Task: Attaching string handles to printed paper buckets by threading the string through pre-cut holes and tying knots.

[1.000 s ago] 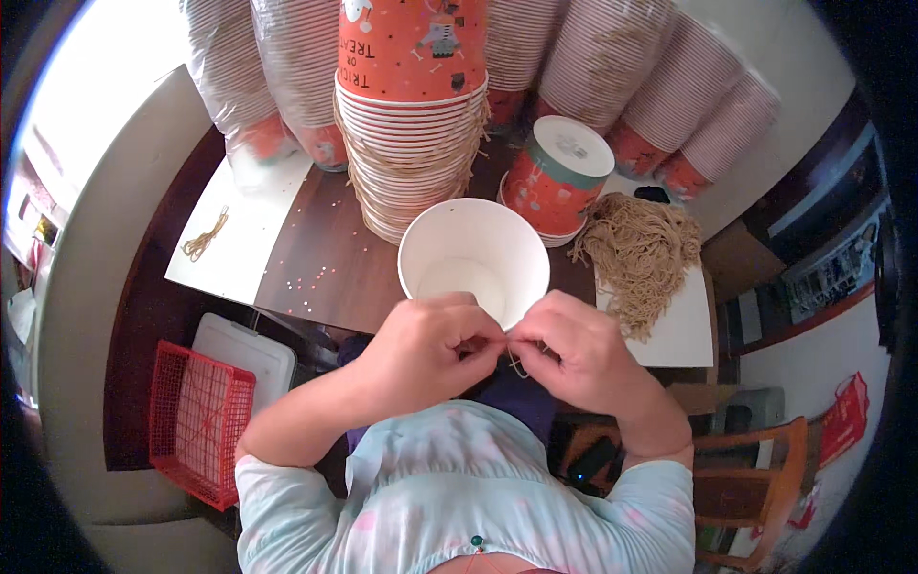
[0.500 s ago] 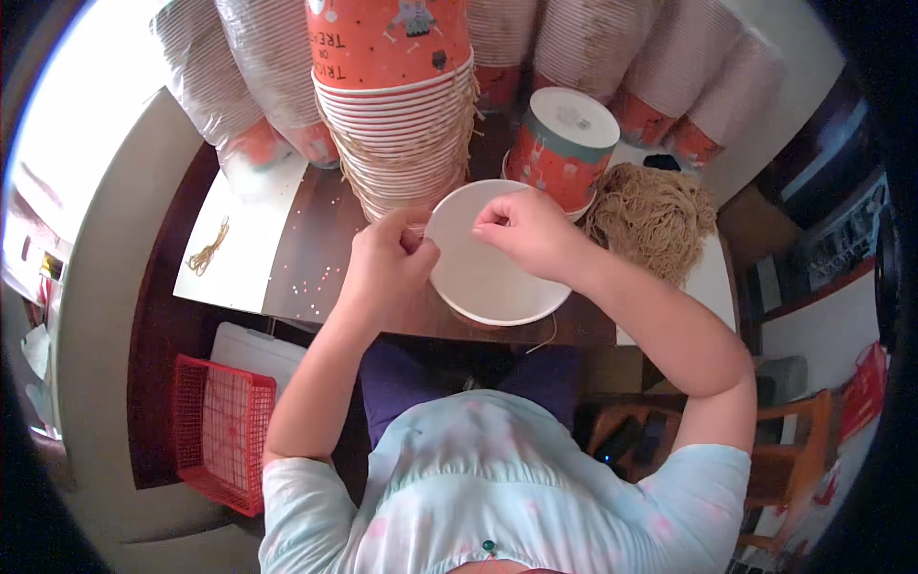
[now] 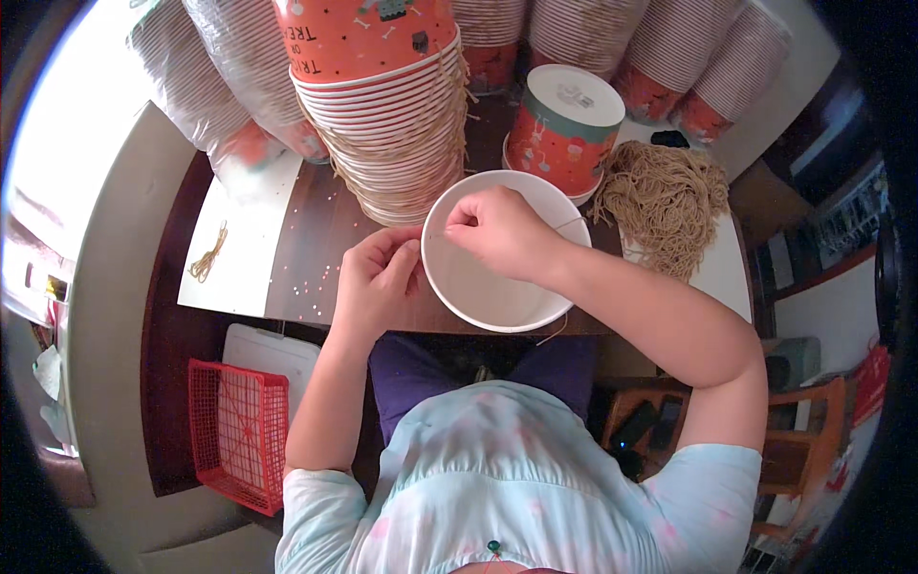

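Observation:
A paper bucket [image 3: 507,297], white inside, stands open end up near the table's front edge. My right hand [image 3: 502,230] reaches into it, thumb and fingertips pinched close to the left inner wall; what they pinch, if anything, is too small to name. Against the bucket's outer left side, my left hand [image 3: 378,277] has its fingers curled and pressed together, and whatever lies in them is hidden. A thin cord [image 3: 571,224] shows at the bucket's right rim. Another bit of cord [image 3: 552,336] hangs below the front rim.
Behind rises a tall stack of nested buckets [image 3: 392,124] with cord handles. An upturned orange bucket [image 3: 564,139] and a tan cord heap [image 3: 665,196] sit to the right. Wrapped stacks [image 3: 253,67] line the back. A small cord bundle [image 3: 208,256] lies left; a red basket [image 3: 239,430] sits below.
My right hand has moved toward the bucket's left inner wall. My left hand has slid from the rim down to the outer side. Cord now shows at the right rim.

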Demonstrator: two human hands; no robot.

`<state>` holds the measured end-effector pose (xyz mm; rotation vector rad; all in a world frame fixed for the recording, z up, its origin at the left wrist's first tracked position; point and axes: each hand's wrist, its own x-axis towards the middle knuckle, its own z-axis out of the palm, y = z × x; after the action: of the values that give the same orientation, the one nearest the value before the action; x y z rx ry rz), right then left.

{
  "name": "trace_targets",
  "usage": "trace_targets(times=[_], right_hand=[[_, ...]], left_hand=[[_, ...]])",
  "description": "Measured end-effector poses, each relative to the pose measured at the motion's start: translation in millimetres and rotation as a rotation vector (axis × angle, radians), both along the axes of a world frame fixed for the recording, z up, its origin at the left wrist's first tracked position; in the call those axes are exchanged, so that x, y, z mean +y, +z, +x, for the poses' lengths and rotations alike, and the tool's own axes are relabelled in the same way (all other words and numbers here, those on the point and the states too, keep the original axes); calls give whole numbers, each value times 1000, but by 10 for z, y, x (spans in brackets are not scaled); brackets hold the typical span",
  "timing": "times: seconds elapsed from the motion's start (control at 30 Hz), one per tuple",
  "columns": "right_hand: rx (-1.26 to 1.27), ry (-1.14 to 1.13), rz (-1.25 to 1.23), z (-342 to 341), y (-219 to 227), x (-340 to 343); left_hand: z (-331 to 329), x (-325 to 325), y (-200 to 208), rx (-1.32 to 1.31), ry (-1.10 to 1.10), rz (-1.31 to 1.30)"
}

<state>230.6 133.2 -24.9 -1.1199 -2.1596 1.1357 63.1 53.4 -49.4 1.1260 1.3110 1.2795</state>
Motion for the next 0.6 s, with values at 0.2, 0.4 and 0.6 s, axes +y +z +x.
trace_targets(times=[0.2, 0.4, 0.6], right_hand=[[33, 11, 17, -51, -34, 1], [28, 23, 8, -110, -48, 12], [25, 29, -25, -86, -19, 10]], left_hand=[[20, 6, 51, -9, 4, -25], [-13, 44, 14, 52, -30, -18], [-67, 119, 97, 395, -83, 77]])
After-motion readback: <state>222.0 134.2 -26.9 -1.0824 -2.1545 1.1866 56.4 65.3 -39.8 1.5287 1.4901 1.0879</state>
